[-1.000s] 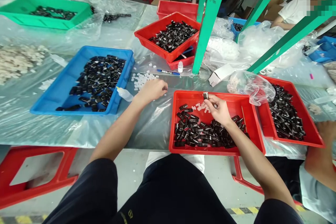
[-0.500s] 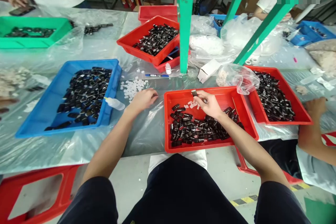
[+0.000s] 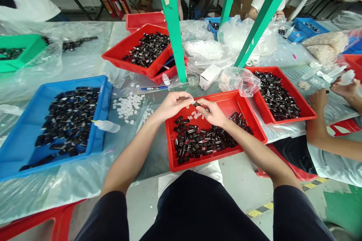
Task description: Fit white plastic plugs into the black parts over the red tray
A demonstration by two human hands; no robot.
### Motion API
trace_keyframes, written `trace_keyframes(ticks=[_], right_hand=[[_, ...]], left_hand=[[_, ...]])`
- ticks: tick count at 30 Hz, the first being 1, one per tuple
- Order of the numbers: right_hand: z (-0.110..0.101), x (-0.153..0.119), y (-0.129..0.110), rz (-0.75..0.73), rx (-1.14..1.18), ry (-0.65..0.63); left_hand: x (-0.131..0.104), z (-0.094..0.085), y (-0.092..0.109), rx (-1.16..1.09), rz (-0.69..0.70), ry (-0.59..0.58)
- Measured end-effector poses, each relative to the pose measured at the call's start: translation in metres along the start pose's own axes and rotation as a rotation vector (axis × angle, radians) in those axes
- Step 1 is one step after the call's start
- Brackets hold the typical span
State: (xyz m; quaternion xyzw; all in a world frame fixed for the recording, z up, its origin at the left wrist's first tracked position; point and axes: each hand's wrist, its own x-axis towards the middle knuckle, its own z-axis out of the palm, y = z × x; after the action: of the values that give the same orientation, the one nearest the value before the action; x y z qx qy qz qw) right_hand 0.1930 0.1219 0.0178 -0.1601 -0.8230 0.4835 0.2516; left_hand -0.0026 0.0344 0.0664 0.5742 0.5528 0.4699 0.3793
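Over the top edge of a red tray (image 3: pixel 217 155), my two hands meet. My right hand (image 3: pixel 212 112) is closed around a small black part (image 3: pixel 195 103) with a pale end. My left hand (image 3: pixel 175 104) is pinched against that pale end; whatever lies between its fingertips is too small to make out. Many black parts (image 3: pixel 202 141) lie in the tray below, with a few translucent white pieces (image 3: pixel 195 115) near its top. More flat white pieces (image 3: pixel 127 106) are scattered on the table left of my left hand.
A blue tray (image 3: pixel 105 120) of black parts stands left, a squeeze bottle (image 3: pixel 107 125) against its side. Another full red tray (image 3: pixel 312 115) adjoins mine at right. Behind are a green post (image 3: pixel 177 45), a white box (image 3: pixel 208 77) and a pen (image 3: pixel 154 88). A co-worker's hands (image 3: pixel 319 98) work at right.
My left hand has moved right from beside the scattered white pieces to the black part in my right hand. The two hands now meet over the tray. The view has shifted rightward.
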Motion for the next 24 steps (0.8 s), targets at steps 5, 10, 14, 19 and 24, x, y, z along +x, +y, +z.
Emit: trace_keyframes(ticks=[5, 10, 14, 19, 24], right_hand=[[-0.002, 0.0, -0.002, -0.001, -0.058, 0.012], [-0.004, -0.001, -0.006, -0.003, -0.157, 0.012], [-0.006, -0.001, -0.007, -0.061, -0.187, 0.034], [-0.009, -0.002, -0.008, -0.069, -0.216, 0.028], [-0.009, -0.002, -0.012, -0.079, -0.275, 0.021]], left_hand=[[0.001, -0.004, -0.007, 0.011, -0.018, -0.01], [0.001, -0.005, -0.01, -0.019, -0.027, -0.044], [0.001, -0.004, -0.009, -0.066, -0.107, -0.097], [0.0, -0.004, -0.011, -0.104, -0.126, -0.08], [0.002, -0.002, -0.014, -0.196, -0.167, -0.068]])
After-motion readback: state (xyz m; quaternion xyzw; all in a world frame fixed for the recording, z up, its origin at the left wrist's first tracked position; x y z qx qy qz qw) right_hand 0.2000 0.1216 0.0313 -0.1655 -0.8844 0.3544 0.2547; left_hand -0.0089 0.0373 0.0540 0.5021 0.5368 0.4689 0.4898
